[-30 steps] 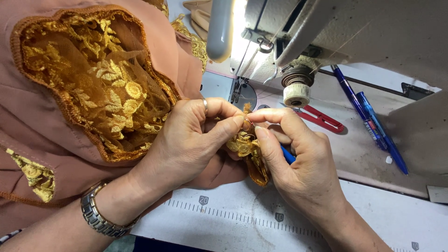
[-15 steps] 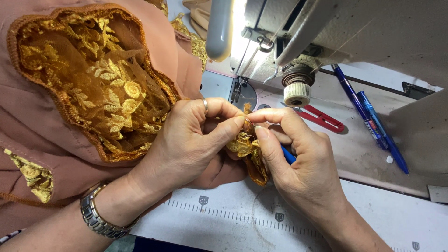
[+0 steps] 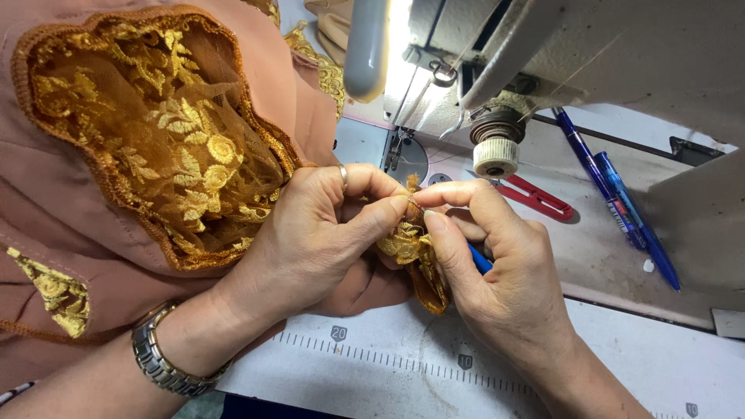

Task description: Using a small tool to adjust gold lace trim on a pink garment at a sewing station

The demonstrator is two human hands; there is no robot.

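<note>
My left hand [image 3: 314, 240] pinches a gold embroidered lace trim [image 3: 411, 248] between thumb and forefinger; it wears a ring and a metal wristwatch [image 3: 159, 361]. My right hand [image 3: 493, 268] pinches the frayed tip of the same trim from the right, and a blue tool [image 3: 479, 260] shows under its fingers. The trim belongs to a brown garment with a gold lace panel [image 3: 167, 163] lying at the left. Both hands meet just in front of the sewing machine's needle area [image 3: 403, 155].
A white sewing machine [image 3: 543, 54] with a lit lamp stands behind the hands. Red thread snips [image 3: 539, 198] and two blue pens [image 3: 617, 206] lie on its bed at the right. A ruler scale [image 3: 403, 361] runs along the table's near edge.
Both hands stay pinched on the trim; the fingers shift slightly, otherwise little has moved.
</note>
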